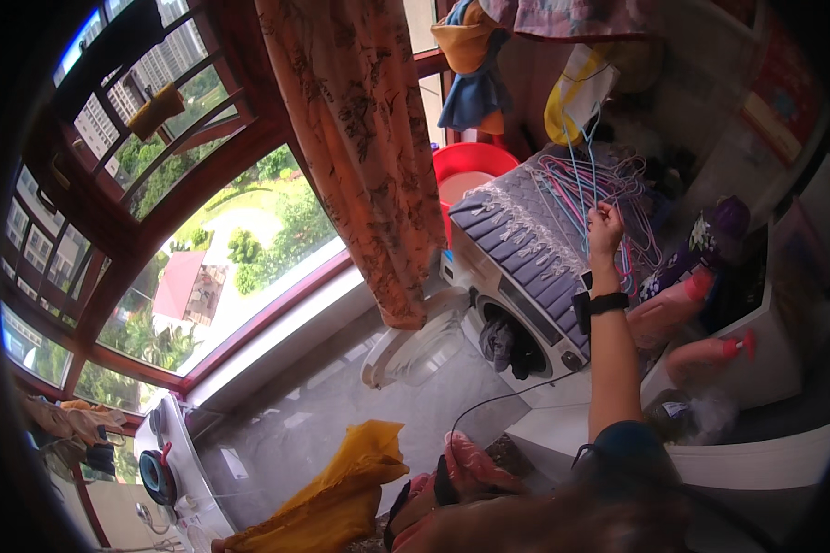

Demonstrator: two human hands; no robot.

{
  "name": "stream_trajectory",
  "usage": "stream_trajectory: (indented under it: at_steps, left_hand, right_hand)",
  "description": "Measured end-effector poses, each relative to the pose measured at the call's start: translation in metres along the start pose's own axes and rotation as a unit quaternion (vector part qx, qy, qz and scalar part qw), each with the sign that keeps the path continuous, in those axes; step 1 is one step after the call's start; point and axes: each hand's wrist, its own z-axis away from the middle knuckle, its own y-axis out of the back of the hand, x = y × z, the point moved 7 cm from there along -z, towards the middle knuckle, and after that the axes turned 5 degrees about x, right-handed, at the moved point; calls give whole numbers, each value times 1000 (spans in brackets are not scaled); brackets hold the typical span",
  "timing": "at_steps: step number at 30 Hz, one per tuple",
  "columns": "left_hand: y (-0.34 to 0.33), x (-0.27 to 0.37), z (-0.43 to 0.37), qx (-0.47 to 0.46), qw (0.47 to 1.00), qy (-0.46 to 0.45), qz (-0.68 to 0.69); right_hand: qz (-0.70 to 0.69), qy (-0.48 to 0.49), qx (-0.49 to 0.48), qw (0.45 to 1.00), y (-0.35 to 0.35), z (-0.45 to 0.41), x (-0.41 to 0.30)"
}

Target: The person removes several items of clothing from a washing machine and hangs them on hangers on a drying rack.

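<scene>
My right hand (605, 231) grips a light blue clothes hanger (583, 166), raised over a tangled pile of pink, blue and white hangers (626, 181). That pile lies on a grey quilted cover with white tassels (512, 231), spread over a front-loading washing machine (487, 276). At the bottom edge, only a sliver of my left hand (218, 546) shows, at the end of a mustard-yellow cloth garment (339, 487). The garment hangs bunched above the floor, and the grip itself is mostly cut off.
The washer's round door (415, 345) swings out over the floor, with dark laundry (501, 342) inside the drum. A red basin (474, 166) stands behind. Pink bottles (671, 307) are on the right. An orange curtain (360, 152) hangs beside the window; a white sink counter (187, 477) stands lower left.
</scene>
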Motion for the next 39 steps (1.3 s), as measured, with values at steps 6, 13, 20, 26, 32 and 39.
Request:
stream_trajectory:
  at_steps: [6, 13, 20, 26, 32, 39]
  left_hand:
    - [43, -22, -2, 68, 993, 57, 80]
    - [116, -69, -11, 12, 992, 76, 97]
    - [186, -98, -5, -127, 971, 86, 182]
    - [237, -102, 19, -177, 967, 87, 162]
    - [256, -66, 49, -260, 948, 53, 178]
    - [296, -29, 69, -190, 972, 22, 136]
  right_hand:
    - [-203, -38, -102, 973, -57, 175, -99]
    - [-175, -40, -159, 971, -45, 316, -176]
    - [-119, -11, -216, 969, 24, 495, -214]
    - [-299, -118, -497, 806, 22, 619, -272]
    - [-323, -113, -813, 472, -5, 773, -335]
    - [-269, -222, -901, 256, -11, 904, -343]
